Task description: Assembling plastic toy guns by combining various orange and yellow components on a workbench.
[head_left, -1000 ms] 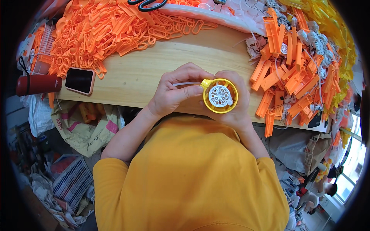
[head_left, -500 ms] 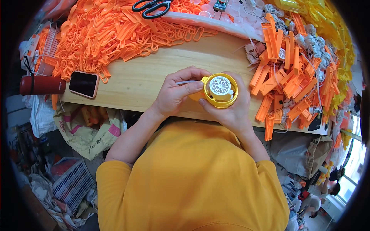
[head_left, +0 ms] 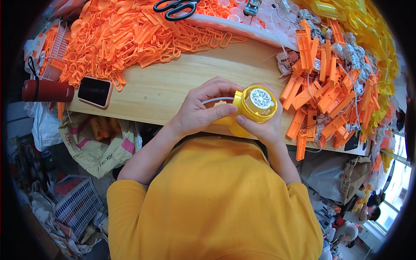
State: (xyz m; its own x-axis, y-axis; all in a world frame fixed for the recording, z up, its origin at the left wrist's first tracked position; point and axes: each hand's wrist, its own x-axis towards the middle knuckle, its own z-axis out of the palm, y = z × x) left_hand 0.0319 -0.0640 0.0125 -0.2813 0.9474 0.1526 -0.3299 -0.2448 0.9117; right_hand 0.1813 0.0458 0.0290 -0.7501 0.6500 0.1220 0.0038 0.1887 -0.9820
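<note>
A yellow round plastic housing [head_left: 245,127] is held over the table's front edge, its open end facing up. Inside that end sits a white perforated disc [head_left: 261,98]. My right hand [head_left: 269,127] wraps the housing from the right, thumb across its near side. My left hand [head_left: 207,108] is closed at the housing's left side, thumb and fingers pinching near a small yellow projection on the rim. A thin white tube or cord [head_left: 216,99] runs from that projection into my left hand's grip. The undersides of both hands' fingers are partly hidden.
Orange plastic parts [head_left: 125,39] heap at the far left, with black scissors [head_left: 175,8] on top. A phone [head_left: 95,92] and red flask [head_left: 47,92] lie at left. Orange strips with white wired units [head_left: 329,91] pile at right. A white tray [head_left: 247,28] stands behind.
Both hands have shifted slightly right, and the housing has tilted so more of its yellow side shows. More of the white tube is visible between my left hand and the rim.
</note>
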